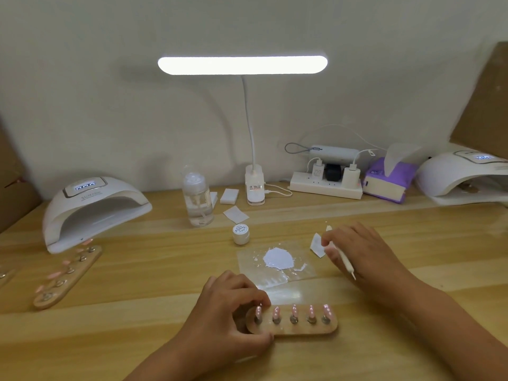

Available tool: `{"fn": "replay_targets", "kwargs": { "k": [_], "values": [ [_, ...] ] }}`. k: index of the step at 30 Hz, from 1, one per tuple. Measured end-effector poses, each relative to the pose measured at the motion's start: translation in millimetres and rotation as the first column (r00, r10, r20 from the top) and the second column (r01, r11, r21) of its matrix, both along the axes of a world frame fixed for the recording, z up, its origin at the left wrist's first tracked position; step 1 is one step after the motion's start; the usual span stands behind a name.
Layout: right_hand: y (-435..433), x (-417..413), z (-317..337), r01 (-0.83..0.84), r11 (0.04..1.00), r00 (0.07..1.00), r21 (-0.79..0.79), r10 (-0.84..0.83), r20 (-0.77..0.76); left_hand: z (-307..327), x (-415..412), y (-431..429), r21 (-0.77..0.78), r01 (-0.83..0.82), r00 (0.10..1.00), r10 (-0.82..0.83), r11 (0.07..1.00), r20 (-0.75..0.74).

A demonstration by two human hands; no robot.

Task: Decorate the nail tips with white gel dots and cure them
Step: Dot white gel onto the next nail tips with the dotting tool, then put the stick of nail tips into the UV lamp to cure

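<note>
- My left hand (236,320) is nearest, fingers curled over the left end of the wooden holder (302,331) with the thumb against its front edge, pinning it to the table (137,339).
- Five pink nail tips (294,312) stand in a row on the holder, each on a small metal post. They carry pale spots that look like gel dots, though some may be lamp glare.
- I judge the holder light and stiff, and likely to skate on this smooth tabletop, so I keep my hold on the bare wood at the end. The tips are small, brittle and only perched, and wet gel would smear, so I must not touch them.
- My right hand (365,259) pinches the dotting tool (343,257), a thin white stick with its fine point aimed back toward me, off the surface. It weighs almost nothing, so a light pinch low on the shaft should steady the point.
- The white gel (277,258) sits in a puddle on a clear sheet (275,284), between the holder and the little jar (241,233).
- For curing, the lamp (93,210) on the left stands well apart with its mouth open. I would carry the holder level, gripped by both wooden ends.
</note>
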State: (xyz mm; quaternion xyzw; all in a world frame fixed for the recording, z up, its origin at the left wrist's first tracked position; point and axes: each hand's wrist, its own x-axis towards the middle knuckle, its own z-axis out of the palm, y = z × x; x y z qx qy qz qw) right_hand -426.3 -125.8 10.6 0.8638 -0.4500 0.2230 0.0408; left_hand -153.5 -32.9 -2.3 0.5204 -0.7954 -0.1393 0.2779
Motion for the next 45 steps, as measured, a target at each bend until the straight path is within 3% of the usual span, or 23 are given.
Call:
{"fn": "replay_targets", "kwargs": {
  "k": [3,10,29,34,37,39,42,43,45],
  "values": [
    [-0.8,3.1,-4.5,-0.010,0.979,0.996,-0.202,-0.008,-0.090,0.3,-0.8,0.1,-0.006,0.002,1.000,-0.002,1.000,0.009],
    [-6.4,-0.7,-8.2,-0.043,0.987,0.984,-0.155,0.014,-0.180,0.5,-0.7,-0.3,-0.001,0.007,1.000,-0.007,1.000,0.002],
    [-3.8,-0.4,-10.4,-0.035,0.996,0.998,-0.086,0.030,-0.059,1.5,-3.3,0.3,-0.027,0.018,1.000,-0.018,0.999,0.006],
    [-3.1,-5.9,3.9,0.085,0.992,0.982,-0.088,-0.068,0.178,0.5,-4.1,1.0,-0.062,0.003,0.997,0.001,0.998,0.072],
    [-1.7,-21.4,38.3,0.183,0.975,0.884,-0.125,-0.107,0.456,1.7,-6.6,-1.1,-0.099,0.039,0.996,-0.030,0.994,0.089],
    [-1.7,-39.7,66.7,0.239,0.968,0.812,-0.081,-0.153,0.563,6.4,-10.8,-6.1,-0.193,0.099,0.989,-0.075,0.976,0.130],
    [-10.0,-83.4,99.4,0.342,0.931,0.815,0.128,-0.362,0.453,16.3,-30.9,-22.0,-0.341,0.170,0.978,-0.116,0.925,0.173],
    [-13.4,-99.8,109.5,0.396,0.892,0.823,0.217,-0.450,0.348,20.6,-41.4,-27.5,-0.352,0.186,0.978,-0.137,0.917,0.158],
    [-18.9,-129.2,125.2,0.541,0.756,0.815,0.369,-0.580,-0.008,28.2,-71.9,-37.9,-0.332,0.178,0.982,-0.148,0.926,0.114]
  ]
}}
